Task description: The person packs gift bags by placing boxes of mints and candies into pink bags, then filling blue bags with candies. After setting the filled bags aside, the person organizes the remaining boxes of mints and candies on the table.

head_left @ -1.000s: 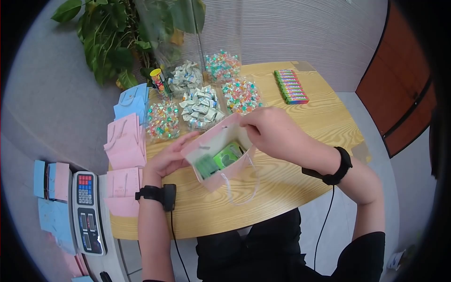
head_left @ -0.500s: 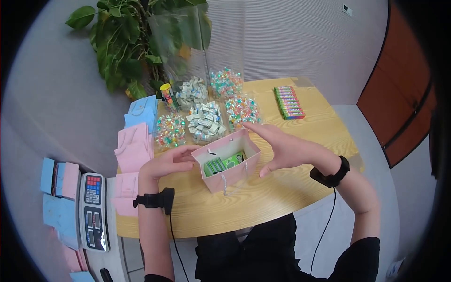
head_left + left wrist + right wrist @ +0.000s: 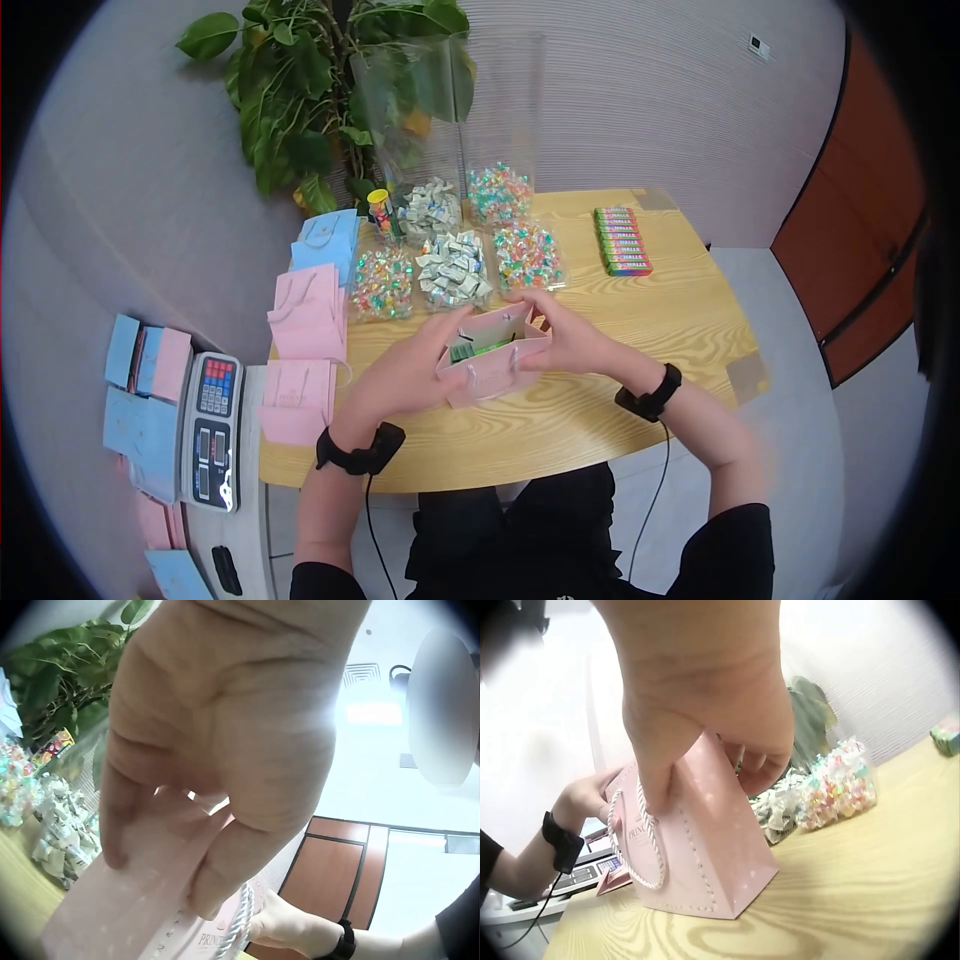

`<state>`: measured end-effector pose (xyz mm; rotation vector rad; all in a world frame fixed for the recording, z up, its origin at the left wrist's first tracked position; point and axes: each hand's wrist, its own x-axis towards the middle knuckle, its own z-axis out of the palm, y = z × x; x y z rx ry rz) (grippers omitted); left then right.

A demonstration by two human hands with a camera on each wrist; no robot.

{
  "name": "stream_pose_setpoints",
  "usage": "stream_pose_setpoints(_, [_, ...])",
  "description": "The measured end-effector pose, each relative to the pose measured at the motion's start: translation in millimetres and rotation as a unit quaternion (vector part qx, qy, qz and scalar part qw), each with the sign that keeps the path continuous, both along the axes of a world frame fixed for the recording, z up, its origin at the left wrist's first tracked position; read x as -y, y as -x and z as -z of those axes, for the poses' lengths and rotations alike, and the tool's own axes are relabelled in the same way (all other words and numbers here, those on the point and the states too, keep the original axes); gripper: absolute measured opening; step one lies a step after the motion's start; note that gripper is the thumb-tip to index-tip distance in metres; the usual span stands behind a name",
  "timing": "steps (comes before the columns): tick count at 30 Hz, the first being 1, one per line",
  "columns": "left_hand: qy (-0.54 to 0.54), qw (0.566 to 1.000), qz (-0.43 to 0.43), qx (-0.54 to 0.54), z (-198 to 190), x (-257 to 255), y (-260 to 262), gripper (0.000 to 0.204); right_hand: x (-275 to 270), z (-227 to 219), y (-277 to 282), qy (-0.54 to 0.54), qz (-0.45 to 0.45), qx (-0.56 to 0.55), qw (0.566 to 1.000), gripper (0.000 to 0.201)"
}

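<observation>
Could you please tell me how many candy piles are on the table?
5: rear white pile, rear multicoloured pile; nearer the held pink bag, left multicoloured pile, middle white pile, right multicoloured pile.

A wood-grained table [image 3: 570,425] is filling the frame's centre; an open pink bag [image 3: 493,379] is standing mid-frame, clear candy packs [image 3: 454,268] are lying upper centre, Halls sticks [image 3: 624,243] upper right, flat gift bags [image 3: 306,322] left.

A gift bag [image 3: 712,840] is standing on the counter [image 3: 650,310] before the candy packs [image 3: 455,270], with paper bags [image 3: 305,315] lying left and Halls sticks [image 3: 623,242] lying behind, right.
</observation>
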<state>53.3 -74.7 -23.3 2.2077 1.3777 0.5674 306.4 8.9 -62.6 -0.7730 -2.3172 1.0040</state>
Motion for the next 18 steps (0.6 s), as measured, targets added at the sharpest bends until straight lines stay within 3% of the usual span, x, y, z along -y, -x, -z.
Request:
stream_pose_setpoints(2, [0.091,0.992,-0.042,0.07,-3.7,1.8,1.0,0.088,6.2,12.8,0.3,0.042,0.01,-0.043,0.998,0.083])
stream_pose_setpoints(3, [0.09,0.992,-0.044,0.072,-2.2,3.5,1.5,0.088,5.9,23.5,1.3,0.074,0.015,-0.082,0.994,0.08])
stream_pose_setpoints(5, [0.053,0.98,-0.051,0.185,6.7,3.9,3.5,0.081,9.1,31.2,3.8,0.105,0.018,-0.118,0.987,0.076])
stream_pose_setpoints(7, [0.063,0.98,-0.048,0.182,24.9,-3.4,11.7,0.078,13.0,36.2,4.3,0.191,-0.005,-0.148,0.97,0.067])
stream_pose_setpoints(10, [0.107,0.973,-0.036,0.202,36.6,-8.1,17.8,0.076,9.3,43.2,3.9,0.238,-0.007,-0.116,0.964,0.082])
stream_pose_setpoints(14, [0.163,0.962,-0.023,0.218,32.3,-9.2,19.4,0.076,11.0,38.1,2.1,0.245,-0.009,-0.109,0.963,0.08])
stream_pose_setpoints(16, [0.138,0.955,-0.038,0.26,39.7,-4.8,17.0,0.072,8.0,46.6,0.7,0.172,-0.003,-0.123,0.977,0.053])
stream_pose_setpoints(18, [0.11,0.947,-0.049,0.299,48.8,-1.0,14.6,0.067,8.3,49.5,-2.2,0.154,-0.004,-0.124,0.98,0.053])
